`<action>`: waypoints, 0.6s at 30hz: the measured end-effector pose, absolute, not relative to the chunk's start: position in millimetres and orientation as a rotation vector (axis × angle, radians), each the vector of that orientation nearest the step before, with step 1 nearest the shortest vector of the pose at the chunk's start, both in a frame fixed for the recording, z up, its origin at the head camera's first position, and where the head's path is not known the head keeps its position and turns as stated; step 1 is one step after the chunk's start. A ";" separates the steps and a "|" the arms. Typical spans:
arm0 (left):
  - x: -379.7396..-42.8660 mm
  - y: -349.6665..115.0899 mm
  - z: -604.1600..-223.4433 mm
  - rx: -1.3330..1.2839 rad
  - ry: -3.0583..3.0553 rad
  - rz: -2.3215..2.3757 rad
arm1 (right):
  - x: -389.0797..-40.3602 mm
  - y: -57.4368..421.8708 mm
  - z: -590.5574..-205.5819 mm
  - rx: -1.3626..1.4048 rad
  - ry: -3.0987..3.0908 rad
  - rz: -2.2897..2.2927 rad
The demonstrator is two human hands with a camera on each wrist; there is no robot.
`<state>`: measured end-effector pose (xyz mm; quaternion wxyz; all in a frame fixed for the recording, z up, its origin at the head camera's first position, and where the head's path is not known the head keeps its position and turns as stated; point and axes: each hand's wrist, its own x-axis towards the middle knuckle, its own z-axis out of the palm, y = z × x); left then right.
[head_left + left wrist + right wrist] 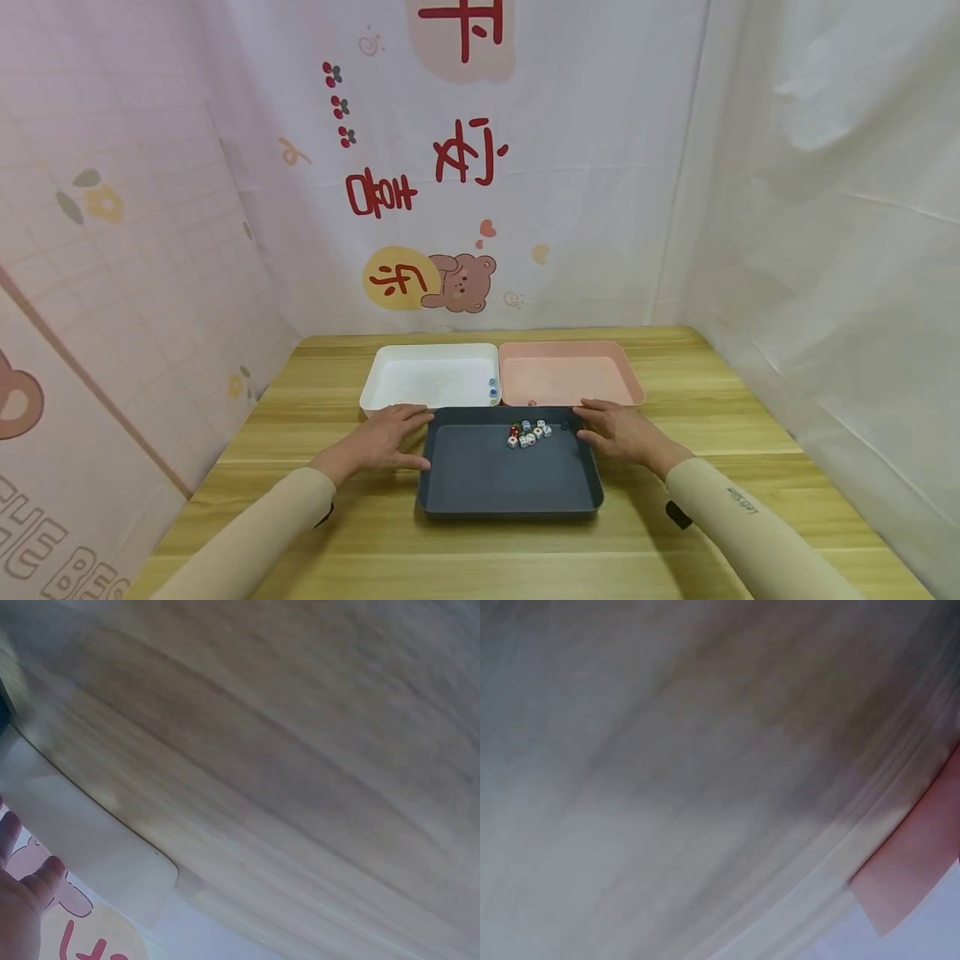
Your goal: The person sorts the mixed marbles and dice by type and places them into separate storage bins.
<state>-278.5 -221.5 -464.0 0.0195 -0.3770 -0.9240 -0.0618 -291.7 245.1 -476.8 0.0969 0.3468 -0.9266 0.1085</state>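
Note:
A dark grey rectangular tray (510,498) lies in front of me, with several small dice (530,437), mostly white and some red, clustered toward its far right part. Beside its left wall, my left hand (382,437) has its fingers extended near the far corner and its thumb at the rim. Some fingers (46,879) of that hand appear spread in the left wrist view. My right hand (622,432) lies at the opposite wall, its fingertips overlapping the far right corner and the thumb reaching over the rim. The right wrist view does not show the hand.
Behind the dark tray stand a white tray (427,379) with a few small blue pieces (492,392) and a pink tray (573,379) with a red die (532,403), side by side. All are on a wooden table (315,383), enclosed by printed white cloth (585,208).

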 end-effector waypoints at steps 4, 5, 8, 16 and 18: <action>-278.5 -222.2 -465.9 -1.159 -2.867 -0.217 | -293.8 244.8 -477.3 1.019 -2.756 0.313; -278.7 -222.0 -465.8 -1.157 -2.872 -0.236 | -294.0 245.2 -477.5 1.017 -2.760 0.312; -278.9 -221.5 -464.4 -1.142 -2.898 -0.290 | -294.6 245.9 -476.3 1.019 -2.773 0.313; -278.4 -222.0 -463.0 -1.121 -2.941 -0.273 | -297.3 245.0 -468.1 1.031 -2.852 0.327; -277.6 -221.7 -462.9 -1.122 -2.945 -0.264 | -297.5 244.0 -466.5 1.029 -2.869 0.325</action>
